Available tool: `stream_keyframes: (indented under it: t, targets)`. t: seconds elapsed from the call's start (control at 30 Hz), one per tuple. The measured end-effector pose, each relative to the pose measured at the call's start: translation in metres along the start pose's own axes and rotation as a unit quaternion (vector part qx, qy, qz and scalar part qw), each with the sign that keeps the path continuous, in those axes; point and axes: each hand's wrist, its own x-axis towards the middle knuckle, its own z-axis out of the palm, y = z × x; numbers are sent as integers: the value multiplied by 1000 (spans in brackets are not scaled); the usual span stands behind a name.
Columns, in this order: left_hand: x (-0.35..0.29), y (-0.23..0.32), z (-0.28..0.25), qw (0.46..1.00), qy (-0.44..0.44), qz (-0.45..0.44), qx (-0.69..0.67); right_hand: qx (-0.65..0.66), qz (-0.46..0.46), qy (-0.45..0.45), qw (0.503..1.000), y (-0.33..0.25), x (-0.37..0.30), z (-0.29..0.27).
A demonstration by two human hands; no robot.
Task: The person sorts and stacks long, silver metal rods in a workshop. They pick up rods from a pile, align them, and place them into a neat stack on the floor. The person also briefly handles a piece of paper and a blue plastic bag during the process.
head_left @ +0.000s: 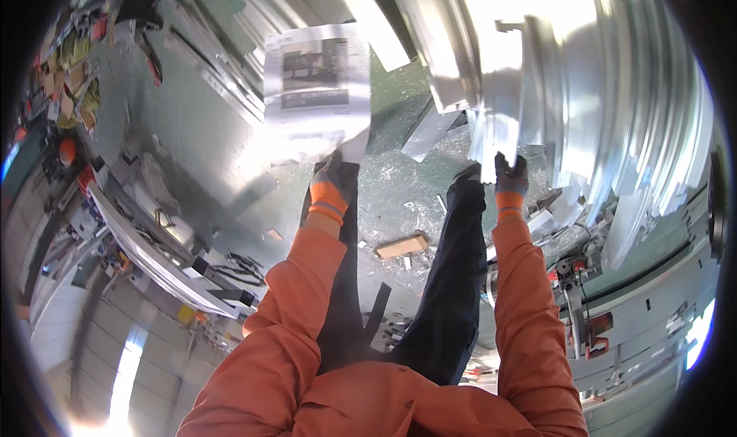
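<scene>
My left hand (332, 182), in a grey glove with an orange cuff, pinches the lower edge of a large pale printed sheet (311, 118) with a dark picture on it. The sheet hangs out ahead of me, over the floor. My right hand (510, 179), gloved the same way, is closed round the near end of a long bright metal profile (503, 114). Glare and blur hide its exact shape. To its right stands a dense row of long silvery profiles (606, 99).
More metal lengths (219, 61) lie at the far left. On the green floor between my legs are a tan block (401, 246) and scattered scraps. A long workbench (153, 260) runs along the left, and a red-and-black tool (570, 268) sits at the right.
</scene>
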Motion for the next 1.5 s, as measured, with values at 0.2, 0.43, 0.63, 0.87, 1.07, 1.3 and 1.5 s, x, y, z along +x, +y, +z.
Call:
stream_keyframes:
  t: [0.2, 0.43, 0.63, 0.87, 1.07, 1.3, 1.5]
  targets:
    - [8, -11, -7, 953, 61, -136, -263, -187, 64, -30, 980, -22, 36, 18]
    - [-22, -58, -43, 912, 177, -363, -77, -25, 10, -127, 992, 68, 87, -3]
    - [-11, -67, -70, 898, 158, -393, -119, 231, 152, -139, 951, 33, 102, 27]
    - [-8, -68, -77, 932, 51, -352, -73, 265, 165, -117, 943, 41, 100, 43]
    - [-6, -87, -67, 942, 12, -329, -69, 216, 76, -53, 972, 23, 74, 39]
    - [0, -71, -70, 945, 71, -261, -186, 164, -29, -12, 986, -33, -25, 53]
    - [26, -53, -116, 912, 187, -161, -329, -39, -73, -281, 956, -164, -57, 194]
